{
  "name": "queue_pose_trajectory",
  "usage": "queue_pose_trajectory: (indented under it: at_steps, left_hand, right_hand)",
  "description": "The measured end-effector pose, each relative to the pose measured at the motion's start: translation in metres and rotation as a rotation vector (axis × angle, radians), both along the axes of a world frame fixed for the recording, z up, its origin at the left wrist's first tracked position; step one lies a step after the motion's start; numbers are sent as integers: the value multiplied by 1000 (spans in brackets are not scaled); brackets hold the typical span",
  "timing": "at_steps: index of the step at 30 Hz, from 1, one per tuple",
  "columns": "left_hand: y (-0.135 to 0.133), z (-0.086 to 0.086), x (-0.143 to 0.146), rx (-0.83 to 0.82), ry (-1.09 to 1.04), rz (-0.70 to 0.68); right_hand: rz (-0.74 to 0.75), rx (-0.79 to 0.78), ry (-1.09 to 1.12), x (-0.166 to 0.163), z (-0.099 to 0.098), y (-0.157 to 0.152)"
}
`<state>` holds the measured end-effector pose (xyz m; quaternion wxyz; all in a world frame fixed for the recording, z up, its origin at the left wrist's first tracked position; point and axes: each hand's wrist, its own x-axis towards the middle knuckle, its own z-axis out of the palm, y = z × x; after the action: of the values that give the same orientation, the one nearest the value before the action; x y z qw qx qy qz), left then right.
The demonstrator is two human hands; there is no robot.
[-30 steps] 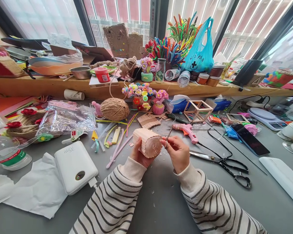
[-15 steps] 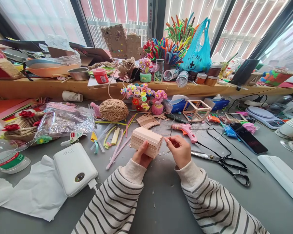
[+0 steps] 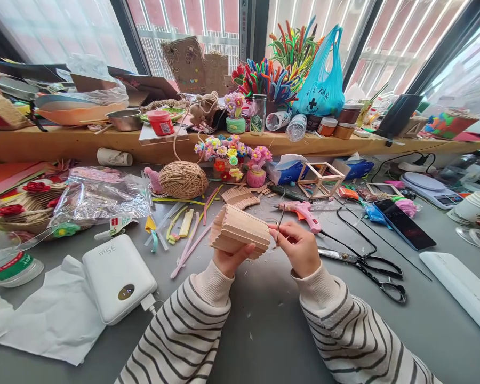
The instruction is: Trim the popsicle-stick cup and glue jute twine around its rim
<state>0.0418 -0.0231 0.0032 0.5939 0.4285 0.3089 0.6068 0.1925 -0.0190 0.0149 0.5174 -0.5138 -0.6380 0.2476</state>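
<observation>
My left hand [image 3: 231, 258] is closed around a small box of pale wooden craft sticks [image 3: 240, 230], holding it tilted above the table with its layered, ridged side up. At the box's right end my right hand [image 3: 298, 245] pinches a thin dark tool [image 3: 279, 226], which points upward between thumb and fingers; its exact kind is too small to make out. Just beyond lies a pink hot glue gun [image 3: 302, 212]. Black-handled scissors [image 3: 364, 261] rest to the right of my right hand. A fan of loose craft sticks [image 3: 242, 197] lies behind the box.
A white power bank [image 3: 120, 280] with a plugged-in cable lies at left, beside crumpled white paper [image 3: 56, 314]. Farther back are a twine ball [image 3: 184, 180], yarn flowers [image 3: 228, 152] and a wooden stick frame [image 3: 320, 178]. A phone [image 3: 406, 224] lies at right.
The stick box has been turned in my left hand, so another side and its ridged edge now show. My right hand stays beside it, still pinching the thin tool.
</observation>
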Motion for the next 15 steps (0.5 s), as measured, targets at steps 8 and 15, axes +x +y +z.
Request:
queue_pose_trajectory:
  at_steps: [8,15]
  left_hand:
    - [-3,-5,-1,-9,99,15]
    - [-1,-10,-6,86,111,177]
  right_hand:
    - [-135,115,-186,-2,-1,-1]
    - [-141,9,-60,9,0,4]
